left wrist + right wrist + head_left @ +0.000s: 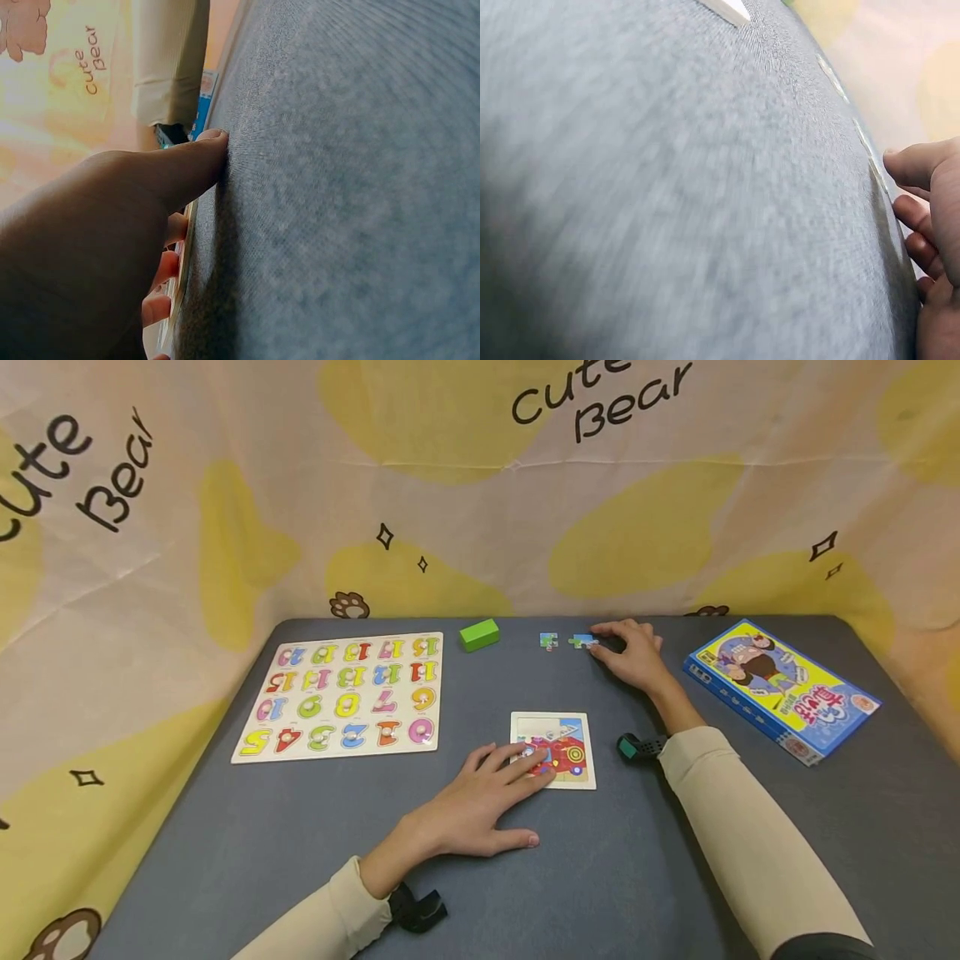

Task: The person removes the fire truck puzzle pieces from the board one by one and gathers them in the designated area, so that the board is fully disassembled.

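Observation:
My left hand (pixel 483 806) lies spread, its fingers over a small framed puzzle board (pixel 579 727) with a red vehicle picture. The thumb rests apart on the dark tabletop. Part of the picture hides beneath the fingers. At the far edge, my right hand (pixel 636 653) has thumb and forefinger at the right end of some blue-green jigsaw piece (pixel 579 641). In the right wrist view the thumb (pixel 911 163) sits slightly above a thin, flat piece (pixel 868 146). To its left lies another small jigsaw piece (pixel 548 639), with a gap between them.
A number puzzle board (pixel 337 693) with colourful digits lies on the left. A green block (pixel 479 635) stands near the back edge. A blue and yellow box (pixel 780 689) lies right of my right arm. Behind the grey table (pixel 600 877) hangs a printed curtain (pixel 480 510).

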